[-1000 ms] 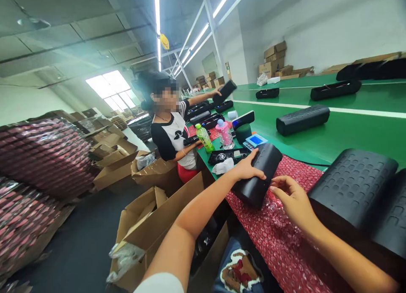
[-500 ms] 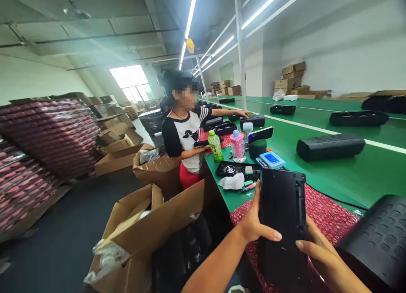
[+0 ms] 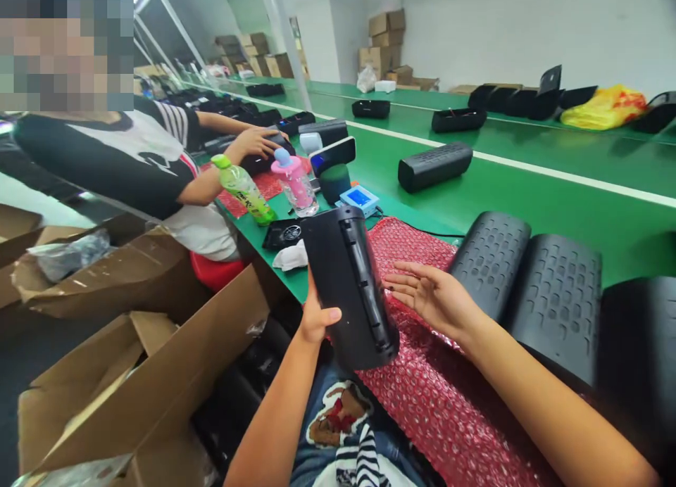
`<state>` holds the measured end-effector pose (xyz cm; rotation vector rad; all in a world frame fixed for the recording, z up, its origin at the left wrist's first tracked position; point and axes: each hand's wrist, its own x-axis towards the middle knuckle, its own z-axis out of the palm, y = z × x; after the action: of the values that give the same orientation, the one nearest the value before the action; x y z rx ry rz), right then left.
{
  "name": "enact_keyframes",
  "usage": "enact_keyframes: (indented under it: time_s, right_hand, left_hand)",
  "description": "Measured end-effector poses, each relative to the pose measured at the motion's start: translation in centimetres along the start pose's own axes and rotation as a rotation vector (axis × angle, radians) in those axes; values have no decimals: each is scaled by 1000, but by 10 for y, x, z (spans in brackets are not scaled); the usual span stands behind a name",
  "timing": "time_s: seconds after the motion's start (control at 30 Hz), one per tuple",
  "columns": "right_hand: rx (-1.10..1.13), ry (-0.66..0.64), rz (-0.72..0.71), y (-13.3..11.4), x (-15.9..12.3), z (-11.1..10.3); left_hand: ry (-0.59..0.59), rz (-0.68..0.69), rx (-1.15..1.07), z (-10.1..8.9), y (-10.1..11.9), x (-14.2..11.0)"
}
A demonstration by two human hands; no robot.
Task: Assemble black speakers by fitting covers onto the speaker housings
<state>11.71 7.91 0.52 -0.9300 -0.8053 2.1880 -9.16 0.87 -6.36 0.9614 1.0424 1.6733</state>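
A black speaker housing (image 3: 348,286) is held upright over the near edge of the red bubble wrap (image 3: 448,402), its slotted side turned toward the camera. It is gripped near its lower end by the left hand (image 3: 315,318), the thumb wrapped across its front and the other fingers hidden behind it. The right hand (image 3: 430,297) is kept just beside it, palm up, fingers (image 3: 401,279) spread and released, touching nothing. Three ribbed black housings (image 3: 554,297) are laid side by side on the green bench (image 3: 528,191).
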Motion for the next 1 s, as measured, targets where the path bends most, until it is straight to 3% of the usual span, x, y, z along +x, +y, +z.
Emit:
enact_keyframes:
  time_s: [0.17, 0.33, 0.43, 0.5, 0.67, 0.87, 1.0]
  right_hand:
    - [-85, -62, -59, -5, -5, 2]
    - [-542, -18, -280, 1, 1, -4]
    - [-655, 41, -358, 8, 3, -5]
    - [-671, -1, -357, 14, 1, -2]
    - [-623, -261, -366, 33, 0, 1]
    - [-636, -360, -570, 35, 3, -1]
    - [-638, -344, -628, 34, 1, 3]
  left_hand:
    - [34, 42, -151, -11, -10, -9]
    - [42, 116, -191, -19, -21, -10]
    - [44, 149, -186, -20, -20, -11]
    - [24, 160, -155, -16, -14, -14]
    - [-91, 172, -61, 6, 7, -19]
    - [-177, 146, 79, 29, 16, -13]
    - [-225, 141, 128, 31, 19, -13]
